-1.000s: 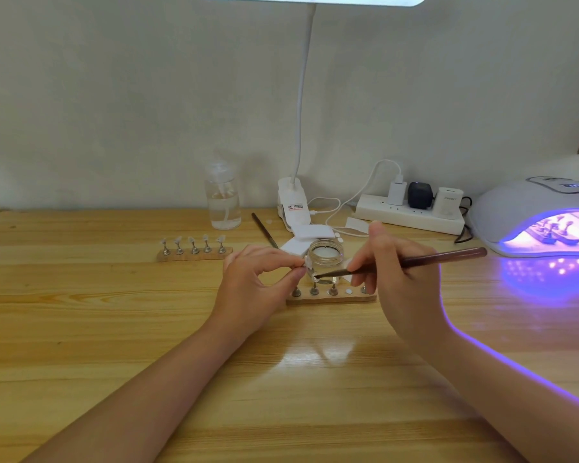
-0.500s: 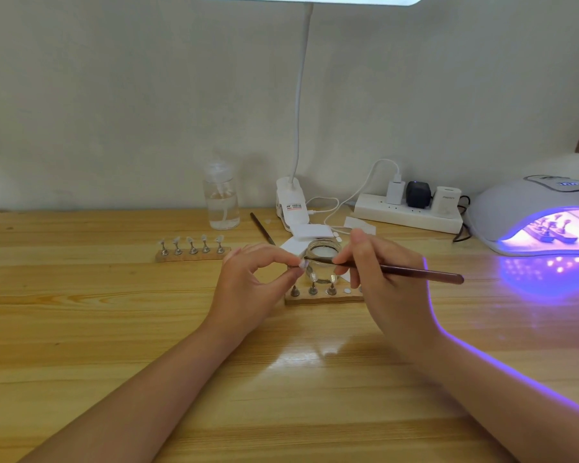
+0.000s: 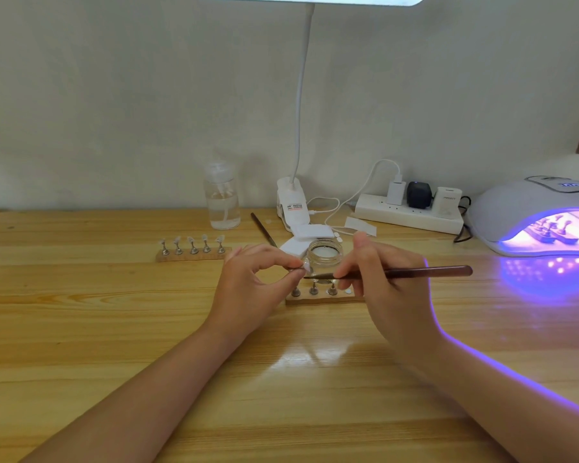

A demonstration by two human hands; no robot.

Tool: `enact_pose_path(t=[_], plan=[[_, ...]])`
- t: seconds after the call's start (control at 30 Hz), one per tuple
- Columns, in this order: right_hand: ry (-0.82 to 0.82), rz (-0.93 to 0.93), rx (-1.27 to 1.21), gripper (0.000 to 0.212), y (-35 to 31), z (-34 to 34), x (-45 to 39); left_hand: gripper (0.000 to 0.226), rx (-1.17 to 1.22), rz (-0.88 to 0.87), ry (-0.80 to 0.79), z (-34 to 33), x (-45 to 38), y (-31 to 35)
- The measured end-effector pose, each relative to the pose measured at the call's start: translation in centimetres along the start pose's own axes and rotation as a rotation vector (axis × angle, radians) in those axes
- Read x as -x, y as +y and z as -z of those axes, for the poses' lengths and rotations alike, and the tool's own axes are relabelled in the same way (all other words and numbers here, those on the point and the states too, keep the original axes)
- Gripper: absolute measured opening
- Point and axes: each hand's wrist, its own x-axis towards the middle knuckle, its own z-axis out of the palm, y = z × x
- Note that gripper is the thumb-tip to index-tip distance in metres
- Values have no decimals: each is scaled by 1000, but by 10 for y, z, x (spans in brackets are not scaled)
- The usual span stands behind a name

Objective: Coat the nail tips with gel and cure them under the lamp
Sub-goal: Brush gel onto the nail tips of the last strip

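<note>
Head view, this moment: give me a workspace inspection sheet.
Surface: wooden table, glossy.
Job's things: gel jar open; nail tip; brush; curing lamp lit, stands inside; two wooden racks.
Clutter: spray bottle, white pads, spare brush.
Grippers: left hand pinches nail tip; right hand holds brush.
Cables: white cords at power strip.
Surroundings: white wall, desk lamp.

Brush (image 3: 415, 272) dk brown; cure lamp (image 3: 528, 208) white, purple glow; table (image 3: 114, 329) wood-grain.
</note>
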Motion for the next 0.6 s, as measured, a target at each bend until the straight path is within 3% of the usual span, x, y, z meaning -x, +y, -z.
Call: enact_pose_path(t=[0.3,0.43,0.6], plan=[[-35,-6,17,39,-1,0,-1,13,8,9,-4,0,0,-2],[52,22,-52,36,-4,1,-3,14,19,12,-2,0,0,-1],[78,-100,-101,49,-3,7,-7,25,38,68,-1,0,1,1]])
